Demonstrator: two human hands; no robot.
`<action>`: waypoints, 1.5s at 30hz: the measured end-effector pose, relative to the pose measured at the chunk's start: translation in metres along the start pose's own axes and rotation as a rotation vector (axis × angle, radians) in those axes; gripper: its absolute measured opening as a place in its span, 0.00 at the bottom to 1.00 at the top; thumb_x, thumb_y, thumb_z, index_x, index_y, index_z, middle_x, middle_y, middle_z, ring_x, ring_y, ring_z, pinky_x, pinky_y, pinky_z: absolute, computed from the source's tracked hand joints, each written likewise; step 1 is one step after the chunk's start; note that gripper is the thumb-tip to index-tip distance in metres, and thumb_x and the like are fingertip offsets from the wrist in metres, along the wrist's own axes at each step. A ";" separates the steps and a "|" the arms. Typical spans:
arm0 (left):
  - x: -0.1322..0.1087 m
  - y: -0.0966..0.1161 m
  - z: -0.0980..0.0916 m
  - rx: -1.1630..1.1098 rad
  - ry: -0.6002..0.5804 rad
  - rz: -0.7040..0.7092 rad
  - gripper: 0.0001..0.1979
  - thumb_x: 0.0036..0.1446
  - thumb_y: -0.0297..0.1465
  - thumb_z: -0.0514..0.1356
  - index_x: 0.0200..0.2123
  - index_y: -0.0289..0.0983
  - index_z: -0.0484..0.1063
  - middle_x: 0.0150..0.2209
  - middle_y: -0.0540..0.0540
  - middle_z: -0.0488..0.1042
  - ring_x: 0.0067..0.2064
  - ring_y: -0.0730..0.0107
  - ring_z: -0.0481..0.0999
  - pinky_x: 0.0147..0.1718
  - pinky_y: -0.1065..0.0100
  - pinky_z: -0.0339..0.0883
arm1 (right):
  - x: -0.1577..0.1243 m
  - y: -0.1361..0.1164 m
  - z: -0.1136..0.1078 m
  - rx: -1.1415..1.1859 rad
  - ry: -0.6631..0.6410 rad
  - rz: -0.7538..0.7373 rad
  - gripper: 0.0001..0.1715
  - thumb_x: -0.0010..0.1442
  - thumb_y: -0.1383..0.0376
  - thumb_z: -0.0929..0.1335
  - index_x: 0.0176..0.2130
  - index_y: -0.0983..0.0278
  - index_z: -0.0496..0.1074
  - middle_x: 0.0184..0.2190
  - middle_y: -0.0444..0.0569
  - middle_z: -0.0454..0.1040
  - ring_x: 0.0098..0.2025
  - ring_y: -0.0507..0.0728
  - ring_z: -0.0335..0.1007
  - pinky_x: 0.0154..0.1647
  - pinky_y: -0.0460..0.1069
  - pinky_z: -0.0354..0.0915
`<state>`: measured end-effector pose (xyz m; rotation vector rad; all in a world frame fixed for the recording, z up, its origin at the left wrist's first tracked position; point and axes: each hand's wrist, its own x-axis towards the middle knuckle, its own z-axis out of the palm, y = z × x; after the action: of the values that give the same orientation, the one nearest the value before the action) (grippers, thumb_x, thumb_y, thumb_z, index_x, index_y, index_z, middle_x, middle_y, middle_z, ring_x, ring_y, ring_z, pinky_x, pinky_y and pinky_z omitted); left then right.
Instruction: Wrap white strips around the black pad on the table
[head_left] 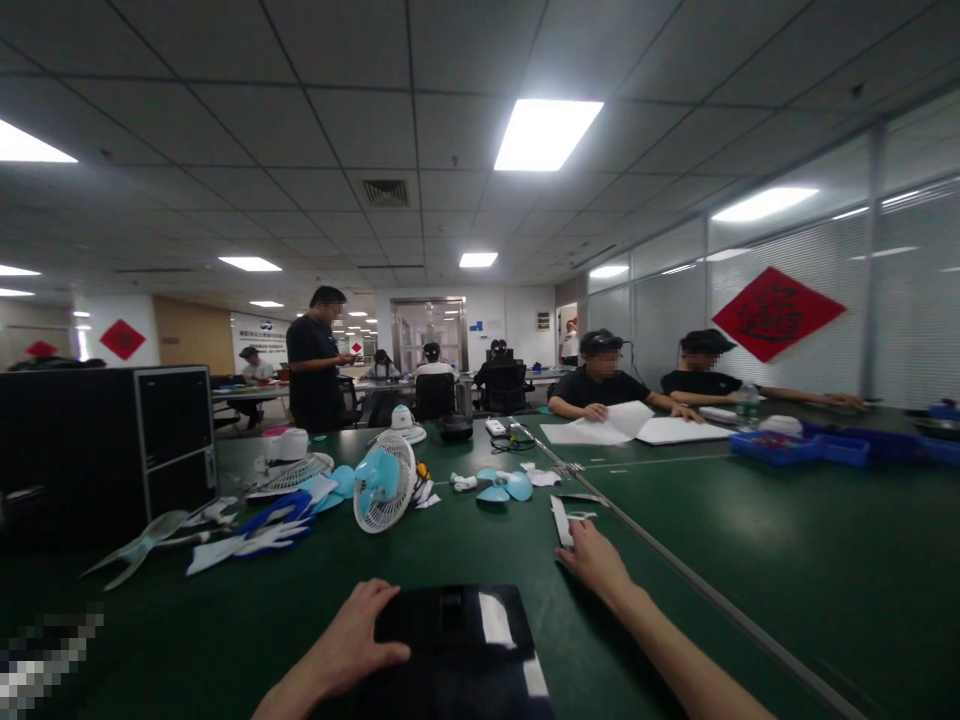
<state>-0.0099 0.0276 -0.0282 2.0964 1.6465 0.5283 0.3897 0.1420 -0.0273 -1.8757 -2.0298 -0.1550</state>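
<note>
A glossy black flat-topped object lies at the table's near edge, with pale reflections on its top; its kind I cannot make out. My left hand grips its left far corner, thumb on top and fingers along the edge. To the right, my right hand reaches forward over the green table. Its closed fingertips are on a thin white strip, which stands tilted. Just beyond the strip is a thin dark piece near the table seam.
A small fan, light-blue blades and blue-and-white gloves lie ahead on the green table. A black computer case stands left. A metal seam runs at right. Two people sit beyond it near blue trays.
</note>
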 end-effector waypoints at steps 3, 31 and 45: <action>-0.003 0.003 -0.003 0.003 -0.002 -0.009 0.43 0.43 0.53 0.60 0.60 0.37 0.60 0.59 0.39 0.60 0.59 0.52 0.60 0.57 0.59 0.56 | 0.000 -0.001 0.000 -0.011 -0.038 0.026 0.16 0.59 0.60 0.66 0.43 0.69 0.69 0.44 0.61 0.71 0.43 0.62 0.72 0.40 0.50 0.63; -0.001 -0.002 -0.001 -0.108 0.032 -0.003 0.43 0.42 0.52 0.62 0.58 0.36 0.62 0.58 0.39 0.61 0.57 0.53 0.62 0.55 0.61 0.57 | 0.003 0.006 -0.005 0.004 -0.062 0.108 0.16 0.61 0.69 0.57 0.40 0.68 0.71 0.41 0.60 0.74 0.40 0.61 0.74 0.36 0.50 0.61; 0.003 -0.008 0.003 -0.086 0.071 0.010 0.42 0.41 0.52 0.63 0.58 0.38 0.64 0.58 0.40 0.63 0.57 0.53 0.62 0.57 0.59 0.56 | 0.004 0.019 -0.047 0.223 0.375 0.087 0.20 0.61 0.65 0.55 0.45 0.68 0.70 0.44 0.57 0.74 0.42 0.60 0.71 0.42 0.50 0.62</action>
<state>-0.0140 0.0318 -0.0347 2.0465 1.6229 0.6713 0.4177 0.1327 0.0143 -1.6498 -1.6399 -0.2281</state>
